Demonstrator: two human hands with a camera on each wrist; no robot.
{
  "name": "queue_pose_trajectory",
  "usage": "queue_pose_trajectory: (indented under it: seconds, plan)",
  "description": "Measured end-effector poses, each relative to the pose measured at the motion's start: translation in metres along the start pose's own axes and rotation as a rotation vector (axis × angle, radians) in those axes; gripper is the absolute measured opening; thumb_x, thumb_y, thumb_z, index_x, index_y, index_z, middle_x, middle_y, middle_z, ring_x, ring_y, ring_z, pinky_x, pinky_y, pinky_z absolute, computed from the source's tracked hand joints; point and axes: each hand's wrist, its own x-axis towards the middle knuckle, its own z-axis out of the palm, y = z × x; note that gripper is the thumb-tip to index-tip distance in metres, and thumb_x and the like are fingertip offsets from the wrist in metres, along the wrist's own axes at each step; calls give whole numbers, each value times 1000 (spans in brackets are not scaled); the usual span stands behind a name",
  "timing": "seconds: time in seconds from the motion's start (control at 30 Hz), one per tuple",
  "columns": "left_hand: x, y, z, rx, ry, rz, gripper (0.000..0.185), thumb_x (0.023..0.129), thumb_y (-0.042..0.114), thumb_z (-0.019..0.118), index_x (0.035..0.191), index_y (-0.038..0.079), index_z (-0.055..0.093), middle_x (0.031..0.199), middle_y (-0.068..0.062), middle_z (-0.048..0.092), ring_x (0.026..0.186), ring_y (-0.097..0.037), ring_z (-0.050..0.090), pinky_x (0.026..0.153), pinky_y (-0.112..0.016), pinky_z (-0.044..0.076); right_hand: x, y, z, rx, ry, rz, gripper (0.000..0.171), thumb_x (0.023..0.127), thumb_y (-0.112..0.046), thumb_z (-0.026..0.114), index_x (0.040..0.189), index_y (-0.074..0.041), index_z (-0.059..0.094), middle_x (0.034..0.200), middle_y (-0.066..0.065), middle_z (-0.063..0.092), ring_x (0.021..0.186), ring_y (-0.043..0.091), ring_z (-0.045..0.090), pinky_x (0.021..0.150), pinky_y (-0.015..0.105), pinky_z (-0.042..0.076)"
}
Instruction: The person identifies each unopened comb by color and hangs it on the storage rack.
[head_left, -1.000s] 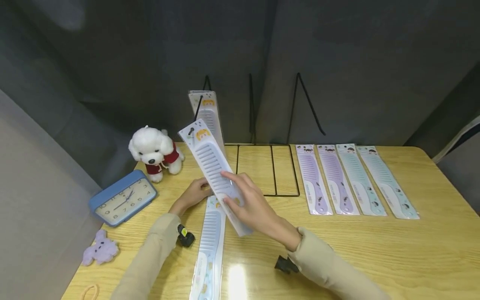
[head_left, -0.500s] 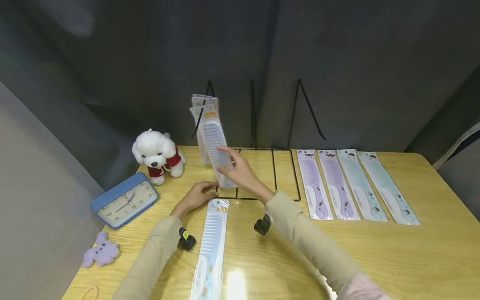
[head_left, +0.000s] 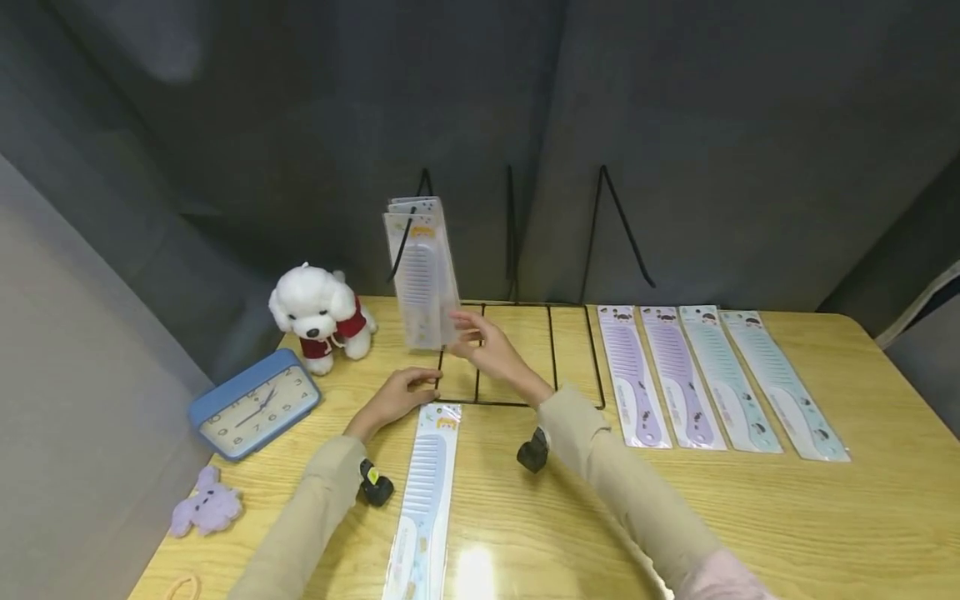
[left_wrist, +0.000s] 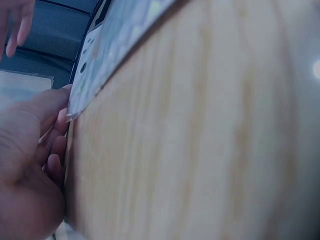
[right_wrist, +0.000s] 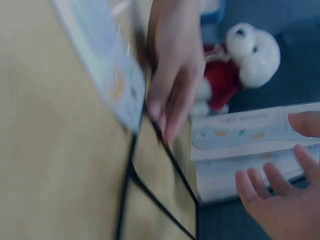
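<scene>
**Packaged combs leaning on a wire rack: risk of a slide**

A packaged comb (head_left: 422, 279) is stood against the left prong of a black wire rack (head_left: 517, 354), another pack behind it. The right hand (head_left: 480, 343) is seen beside the pack's lower edge, fingers spread and relaxed; whether they touch it cannot be told. The left hand (head_left: 397, 396) is rested on the table (head_left: 750, 517) at the rack's front left corner, fingers loosely extended on the thin wire, nothing gripped.

The packs are glossy, flat and stiff. On smooth varnished wood their lower edges could probably slide forward, and the leaning stack could be tipped if brushed by the right hand. The light rack might be shifted if not steadied.

A further packaged comb (head_left: 423, 492) lies flat near the left forearm. Four more packs (head_left: 720, 379) lie side by side on the right.
</scene>
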Motion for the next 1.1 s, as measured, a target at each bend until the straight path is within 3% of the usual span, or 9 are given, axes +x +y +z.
queue_pose_trajectory:
  seconds: [0.13,0.27,0.4,0.5,0.67,0.9,1.03,1.1]
  plan:
    - [-2,-4,2,8,-4,-6,37,90,12,66,125,2,61,125,-17,60,116,-31,55,100,-45,42,-39,1,14,-34,-79,80,45,92,-17,62,134,-7,50,124,21,54,103,30,57,80,40,52]
    - [-2,-4,0,21,-17,-1,38,91,15,66,127,3,61,125,-16,60,116,-31,54,99,-47,42,-86,4,31,-190,-262,126,49,90,-21,65,134,-6,49,113,19,55,96,26,54,74,38,49]
    - [0,-3,-6,37,-24,-20,38,92,16,65,128,5,60,128,-15,59,117,-30,53,99,-46,42,-118,5,51,-362,-374,116,56,88,-32,68,137,-16,47,112,14,50,100,23,45,77,40,44]
    - [5,-1,-10,39,-17,-16,38,92,16,64,128,5,60,129,-15,58,118,-30,53,99,-46,41,-128,2,62,-482,-358,71,58,87,-42,67,138,-21,49,123,16,46,108,26,40,82,41,43]
    - [12,2,-11,15,-13,-5,38,92,15,64,128,3,60,127,-16,58,117,-30,53,100,-47,40,-133,0,68,-630,-331,37,59,85,-50,64,134,-18,55,133,21,40,112,27,38,88,40,41]
    - [9,4,-6,5,-32,-43,39,92,16,64,129,4,59,131,-15,56,119,-30,51,102,-46,39,-151,-1,68,-610,-302,86,57,77,-53,73,112,-10,61,133,25,41,114,35,39,89,48,45]
    - [4,4,-5,3,-31,-59,40,92,16,64,130,4,58,129,-16,57,120,-30,51,103,-47,38,-168,-6,73,-594,-287,102,58,71,-40,82,111,-7,57,130,27,39,104,33,39,79,41,49]
    - [1,2,-3,-2,-32,-59,40,92,16,64,130,3,58,128,-17,58,120,-32,51,103,-48,37,-176,-8,77,-548,-287,114,56,72,-29,83,114,-5,55,131,29,37,106,35,40,79,40,51]
